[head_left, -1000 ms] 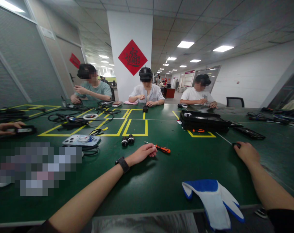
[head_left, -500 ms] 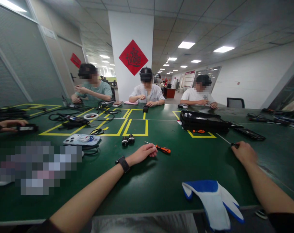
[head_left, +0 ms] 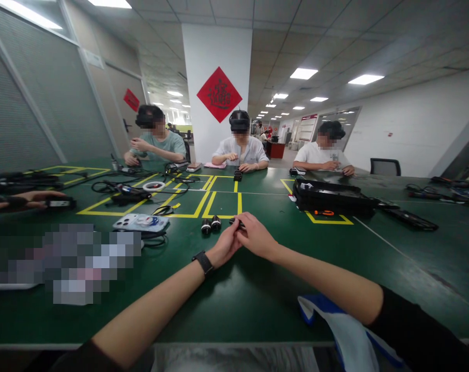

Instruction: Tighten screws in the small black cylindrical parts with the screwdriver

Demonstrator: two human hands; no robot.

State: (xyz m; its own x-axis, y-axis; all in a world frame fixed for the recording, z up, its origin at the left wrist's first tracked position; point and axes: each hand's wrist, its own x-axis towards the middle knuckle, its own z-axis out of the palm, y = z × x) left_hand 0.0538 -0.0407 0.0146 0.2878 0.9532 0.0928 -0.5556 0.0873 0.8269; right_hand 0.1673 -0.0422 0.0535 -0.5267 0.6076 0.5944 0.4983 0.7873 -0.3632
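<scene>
Pinched between both hands — right hand (head_left: 257,237) meeting left hand (head_left: 225,247) — a small dark tool (head_left: 236,222); its axis can't be told.

Your left hand (head_left: 225,247) and right hand (head_left: 254,236) meet over the green table, fingers touching, closed together around a small dark part (head_left: 236,222) of which only a tip shows above your fingers; its shape cannot be told. Just beside your left hand, toward the yellow floor-tape box, two short black cylinders (head_left: 211,226) stand close together, side by side, each with a pale ring at its top end.
</scene>
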